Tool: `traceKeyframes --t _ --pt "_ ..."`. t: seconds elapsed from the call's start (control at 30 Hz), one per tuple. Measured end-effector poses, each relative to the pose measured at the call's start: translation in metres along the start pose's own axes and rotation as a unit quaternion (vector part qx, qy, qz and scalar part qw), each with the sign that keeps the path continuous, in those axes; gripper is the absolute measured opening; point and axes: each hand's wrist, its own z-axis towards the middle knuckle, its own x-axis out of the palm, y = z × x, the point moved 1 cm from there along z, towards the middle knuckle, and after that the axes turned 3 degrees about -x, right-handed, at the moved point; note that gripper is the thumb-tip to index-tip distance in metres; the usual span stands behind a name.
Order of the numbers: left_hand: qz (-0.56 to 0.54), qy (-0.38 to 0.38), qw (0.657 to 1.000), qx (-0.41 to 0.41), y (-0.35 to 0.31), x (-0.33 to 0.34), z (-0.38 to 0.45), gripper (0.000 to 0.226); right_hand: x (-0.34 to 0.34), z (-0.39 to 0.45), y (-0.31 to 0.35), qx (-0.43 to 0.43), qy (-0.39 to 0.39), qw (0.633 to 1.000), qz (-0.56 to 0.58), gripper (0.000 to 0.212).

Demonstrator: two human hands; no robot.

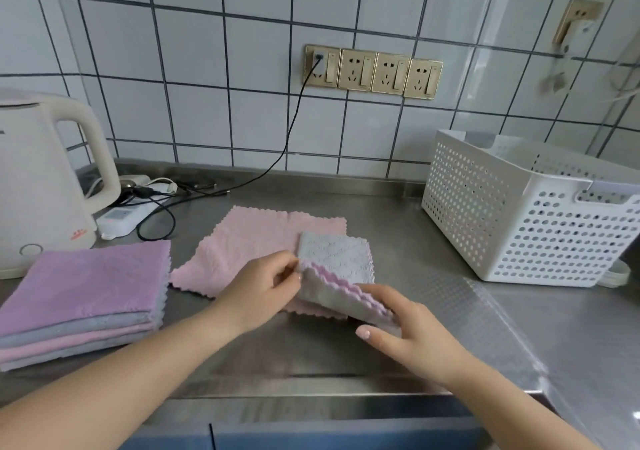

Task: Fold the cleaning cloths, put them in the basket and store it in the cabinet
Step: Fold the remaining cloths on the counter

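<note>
My left hand (266, 286) pinches the near-left corner of the grey cloth (337, 259), thumb and fingertips closed on the fabric. My right hand (398, 325) supports the raised near flap from below, fingers curled under its edge and thumb lying along it. The flap is lifted to carry it over the far half, which is a fold in progress; the lilac underside shows along the scalloped edge.

The grey cloth lies on the right part of the pink cloth (249, 245), which is spread flat at the middle of the counter (381, 214). I judge the pink cloth to be next in line for folding.

A stack of cloths (83, 300) sits at the near-left edge of the counter, lilac on top, well apart from the work area so that it does not interfere.

The white perforated basket (512, 221) stands toward the far-right corner, within reach for loading. Its contents cannot be determined from this view.

A kettle (38, 186) and a tangle of cables (156, 200) occupy the far-left corner.
</note>
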Motion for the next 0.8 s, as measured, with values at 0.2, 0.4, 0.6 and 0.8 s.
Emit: traceKeyframes --t 0.2,0.4,0.6,0.8 --pt "-0.141 -0.093 0.972 -0.164 0.009 0.013 0.047 0.019 -0.006 0.048 -0.014 0.118 -0.211 0.966 0.097 0.061" --pt "-0.135 -0.021 0.978 -0.156 0.027 0.022 0.063 0.039 -0.002 0.106 -0.040 0.164 -0.125 0.978 -0.001 0.041" --pt "-0.014 -0.005 0.988 -0.151 0.042 0.027 0.098 0.042 0.000 0.142 -0.058 0.168 -0.076 0.977 -0.104 0.034" --pt "0.025 0.030 0.981 -0.192 0.058 0.034 0.118 0.046 0.000 0.152 -0.067 0.178 -0.047 0.971 -0.150 0.037"
